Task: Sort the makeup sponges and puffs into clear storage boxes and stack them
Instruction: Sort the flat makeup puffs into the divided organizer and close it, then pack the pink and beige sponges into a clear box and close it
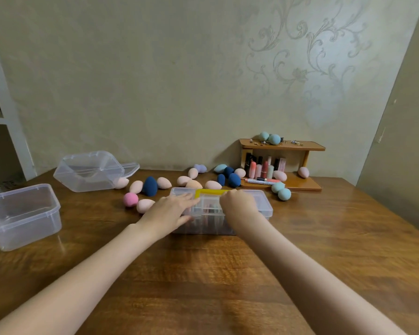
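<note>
Both my hands are on the clear lidded box (254,204) with the yellow handle (212,191), centre of the wooden table (324,238). My left hand (172,210) lies flat, fingers spread wide on the lid's left part. My right hand (236,201) is curled at the handle's right end; grip cannot be confirmed. Loose sponges lie behind the box: pink sponge (130,199), navy sponge (150,186), 2 teal sponges (281,191). 2 clear boxes at left, 1 upright (22,216), 1 tilted (90,171). Small wooden shelf (298,183) at back right.
</note>
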`<move>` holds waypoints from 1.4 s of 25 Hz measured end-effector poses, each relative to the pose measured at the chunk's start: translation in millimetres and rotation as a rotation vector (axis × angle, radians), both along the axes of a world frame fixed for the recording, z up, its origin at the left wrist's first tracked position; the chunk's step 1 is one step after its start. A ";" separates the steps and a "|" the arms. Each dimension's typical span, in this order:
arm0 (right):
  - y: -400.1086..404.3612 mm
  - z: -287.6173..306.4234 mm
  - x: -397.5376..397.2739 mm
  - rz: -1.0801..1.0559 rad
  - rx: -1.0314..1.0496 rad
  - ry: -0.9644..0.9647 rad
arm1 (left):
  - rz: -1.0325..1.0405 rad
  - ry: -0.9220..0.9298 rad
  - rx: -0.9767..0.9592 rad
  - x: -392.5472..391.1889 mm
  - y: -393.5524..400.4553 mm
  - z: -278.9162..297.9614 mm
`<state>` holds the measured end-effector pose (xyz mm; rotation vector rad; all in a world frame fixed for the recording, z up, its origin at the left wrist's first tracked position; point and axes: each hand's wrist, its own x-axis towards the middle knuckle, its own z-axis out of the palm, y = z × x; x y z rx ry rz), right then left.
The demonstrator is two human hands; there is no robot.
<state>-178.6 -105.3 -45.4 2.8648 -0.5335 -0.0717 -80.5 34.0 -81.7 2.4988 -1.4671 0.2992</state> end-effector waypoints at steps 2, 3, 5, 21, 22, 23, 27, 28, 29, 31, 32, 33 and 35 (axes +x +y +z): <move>1.4 -5.2 7.1 -0.027 -0.052 0.021 | 0.015 -0.011 0.001 -0.2 -3.6 2.9; -1.4 -6.6 7.8 -0.028 -0.093 0.046 | 0.006 -0.008 0.011 -1.0 -7.9 4.6; -13.3 -3.7 4.0 -0.025 -0.163 0.096 | -0.024 -0.006 0.032 -5.3 -23.6 8.5; -170.3 4.7 -88.3 -0.465 -0.222 0.204 | -0.250 0.039 0.123 -86.9 -229.1 7.8; -172.9 6.3 -91.0 -0.463 -0.205 0.188 | -0.271 0.070 0.145 -86.6 -228.2 9.8; -173.8 7.6 -90.8 -0.450 -0.182 0.170 | -0.297 0.100 0.149 -84.4 -224.1 12.0; -136.0 17.7 -63.6 -0.213 -0.061 -0.035 | -0.292 0.016 -0.068 -68.1 -174.8 16.5; -118.6 18.6 -48.0 -0.131 -0.005 -0.067 | -0.245 -0.017 -0.104 -60.0 -156.4 17.7; -98.0 18.8 -28.9 -0.054 0.044 -0.079 | -0.177 -0.046 -0.119 -48.5 -134.1 18.2; -56.4 12.3 12.2 0.085 0.105 -0.104 | -0.030 -0.061 -0.130 -22.3 -82.9 21.1; -37.0 7.6 30.6 0.141 0.129 -0.121 | 0.047 -0.045 -0.130 -9.1 -55.9 22.3; -19.0 3.0 48.9 0.198 0.156 -0.129 | 0.128 -0.031 -0.122 3.9 -28.3 23.4; 15.8 -6.0 83.6 0.340 0.197 -0.132 | 0.308 -0.068 -0.079 26.7 25.0 25.6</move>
